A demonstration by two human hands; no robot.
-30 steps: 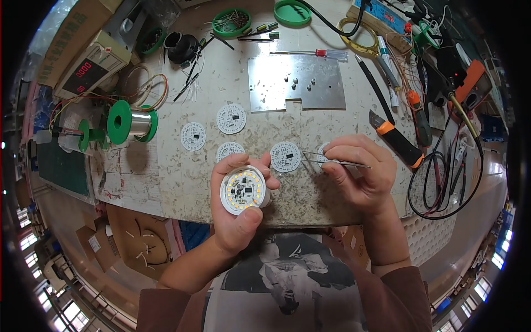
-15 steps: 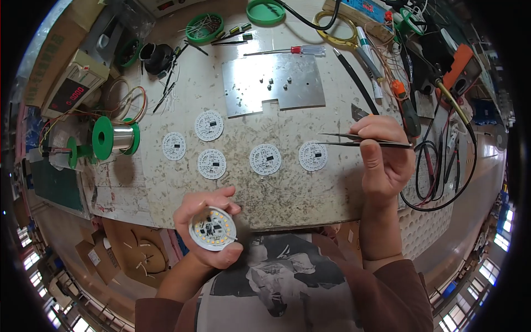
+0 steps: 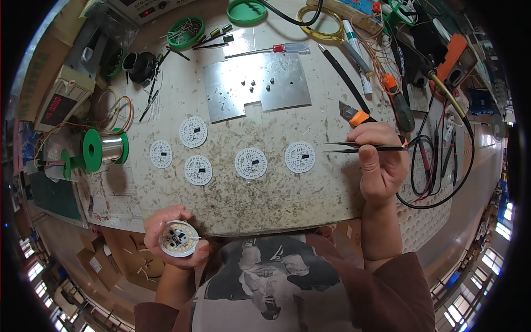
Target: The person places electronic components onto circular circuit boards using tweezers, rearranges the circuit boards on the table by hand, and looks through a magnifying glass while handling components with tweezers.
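My left hand [image 3: 166,229] is wrapped round a round white LED bulb base [image 3: 180,239], its board with yellow LEDs and dark chips facing up, just off the table's front edge. In my right hand [image 3: 381,160] is a pair of tweezers [image 3: 354,148] pointing left, its tips slightly apart with nothing visible between them. The nearest board to those tips is a round white circuit board [image 3: 300,157] lying flat. Several similar boards lie further left, among them one in the middle [image 3: 250,163] and one at the far left [image 3: 161,154].
Behind the boards lies a metal plate [image 3: 227,91] with small parts on it. A utility knife [image 3: 357,115] and a soldering iron [image 3: 445,91] are at right. The solder spool [image 3: 92,150] stands left. Green dishes, one at the back [image 3: 246,12], hold parts.
My left hand has moved left and down with the bulb base, off the table's edge. My right hand has moved right with the tweezers, away from the boards. The view has shifted.
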